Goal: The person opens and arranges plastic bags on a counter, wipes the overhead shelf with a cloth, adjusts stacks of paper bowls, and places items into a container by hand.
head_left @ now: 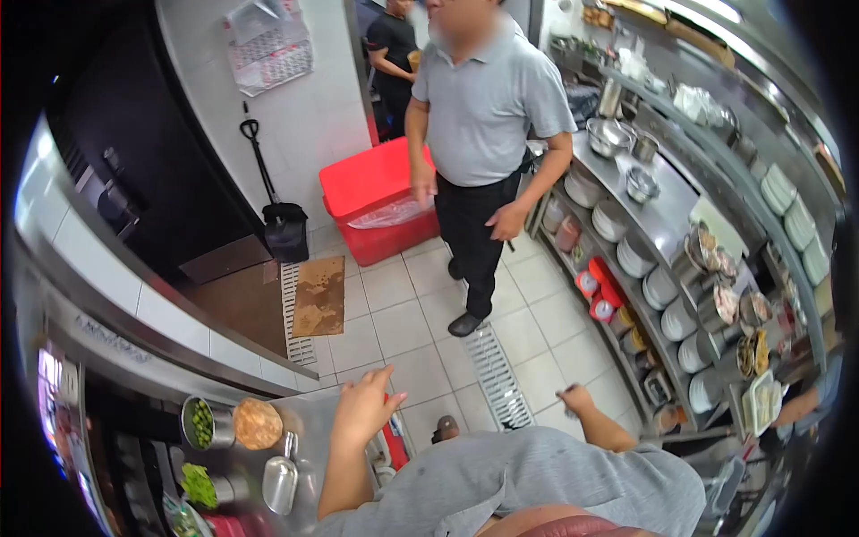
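My left hand (364, 404) is raised above the edge of a steel counter (309, 465), its fingers apart and nothing in it. Near it on the counter lie a metal scoop (281, 476), a round container of orange-brown food (258, 423), a container of green pieces (202, 422) and one with green leaves (199, 484). Out to my right side, over the tiled floor, my right hand (580, 400) has its fingers curled round something small and dark that I cannot make out.
A person in a grey shirt (488, 116) stands ahead beside a red bin (380, 201). Another person (391, 67) is in the doorway. Shelves with stacked plates (635, 257) line the right. Cardboard (319, 295) and a drain grate (498, 380) are on the floor. A co-worker's arm (799, 407) shows far right.
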`<state>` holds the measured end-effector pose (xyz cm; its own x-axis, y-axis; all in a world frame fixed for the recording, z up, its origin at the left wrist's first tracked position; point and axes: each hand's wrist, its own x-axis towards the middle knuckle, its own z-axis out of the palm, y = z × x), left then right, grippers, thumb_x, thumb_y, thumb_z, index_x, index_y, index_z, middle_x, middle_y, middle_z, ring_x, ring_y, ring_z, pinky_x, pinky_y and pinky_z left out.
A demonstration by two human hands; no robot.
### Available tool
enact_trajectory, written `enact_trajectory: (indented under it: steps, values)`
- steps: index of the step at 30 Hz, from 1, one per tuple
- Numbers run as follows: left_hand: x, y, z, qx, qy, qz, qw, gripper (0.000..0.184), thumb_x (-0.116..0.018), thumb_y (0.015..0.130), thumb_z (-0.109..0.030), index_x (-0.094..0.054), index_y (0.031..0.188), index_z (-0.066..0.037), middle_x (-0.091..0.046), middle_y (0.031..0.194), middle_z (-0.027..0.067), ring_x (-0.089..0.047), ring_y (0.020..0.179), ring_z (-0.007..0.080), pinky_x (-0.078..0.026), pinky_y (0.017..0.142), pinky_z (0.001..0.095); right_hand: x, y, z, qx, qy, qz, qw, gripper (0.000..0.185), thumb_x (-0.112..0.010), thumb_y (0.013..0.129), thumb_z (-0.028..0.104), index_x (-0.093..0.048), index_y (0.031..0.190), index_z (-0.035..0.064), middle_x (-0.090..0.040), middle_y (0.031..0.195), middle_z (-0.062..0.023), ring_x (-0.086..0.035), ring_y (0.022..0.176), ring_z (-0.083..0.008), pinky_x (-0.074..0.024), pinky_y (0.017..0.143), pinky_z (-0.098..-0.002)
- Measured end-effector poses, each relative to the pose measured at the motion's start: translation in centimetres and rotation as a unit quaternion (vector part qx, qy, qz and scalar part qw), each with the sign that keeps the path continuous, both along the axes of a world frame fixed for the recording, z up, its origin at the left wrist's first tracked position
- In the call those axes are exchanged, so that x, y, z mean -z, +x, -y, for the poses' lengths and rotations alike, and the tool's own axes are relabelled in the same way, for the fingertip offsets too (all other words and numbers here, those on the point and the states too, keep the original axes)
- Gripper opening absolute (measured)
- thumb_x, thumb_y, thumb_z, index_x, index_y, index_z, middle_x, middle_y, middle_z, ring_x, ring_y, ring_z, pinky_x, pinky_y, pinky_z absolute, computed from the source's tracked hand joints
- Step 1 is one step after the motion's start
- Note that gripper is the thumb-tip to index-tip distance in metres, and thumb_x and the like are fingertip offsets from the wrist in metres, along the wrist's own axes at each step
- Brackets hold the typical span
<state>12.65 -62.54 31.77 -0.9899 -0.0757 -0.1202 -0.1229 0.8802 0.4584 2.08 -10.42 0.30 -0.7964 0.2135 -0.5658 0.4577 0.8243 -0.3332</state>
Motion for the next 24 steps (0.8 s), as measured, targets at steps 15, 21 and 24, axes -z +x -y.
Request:
enact_trajectory:
  steps: [15,21,24]
  values:
    - [23.4,-16.4,-16.9,0.362,0.078,0.336,0.866,0.062,-0.065,0.095,-0.045,-0.049,0.144,-0.011,-0.059,0.136,0.0192,-0.062,0.118,0.0341,-0.05,0.097,0.0423,4.2,2.5,8.7,0.403,-0.524,0.067,0.747,0.014,-0.066,0.095,0.006,-0.06,0.107,0.0036,-0.063,0.078,-0.0072,-0.065,0.065,-0.0184,-0.0561,0.057,-0.0319]
    - [34.3,-18.0,-25.1,-0.091,0.347,0.58,0.732,0.069,-0.053,0.098,-0.058,-0.041,0.149,-0.013,-0.05,0.145,0.0107,-0.053,0.129,0.0304,-0.05,0.097,0.0495,10.2,-0.7,10.4,0.457,-0.577,0.203,0.646,0.024,-0.059,0.099,0.036,-0.064,0.102,0.0117,-0.059,0.075,-0.002,-0.055,0.06,-0.0148,-0.0464,0.055,-0.031]
    - [41.8,-17.1,-27.5,-0.3,0.496,0.594,0.558,0.067,-0.044,0.095,-0.071,-0.052,0.134,-0.017,-0.056,0.136,0.0071,-0.058,0.12,0.0268,-0.052,0.091,0.048,14.8,-1.0,13.3,0.587,-0.577,0.213,0.526,0.027,-0.061,0.098,0.036,-0.064,0.104,0.0104,-0.06,0.08,-0.0049,-0.059,0.068,-0.0191,-0.0485,0.061,-0.0345]
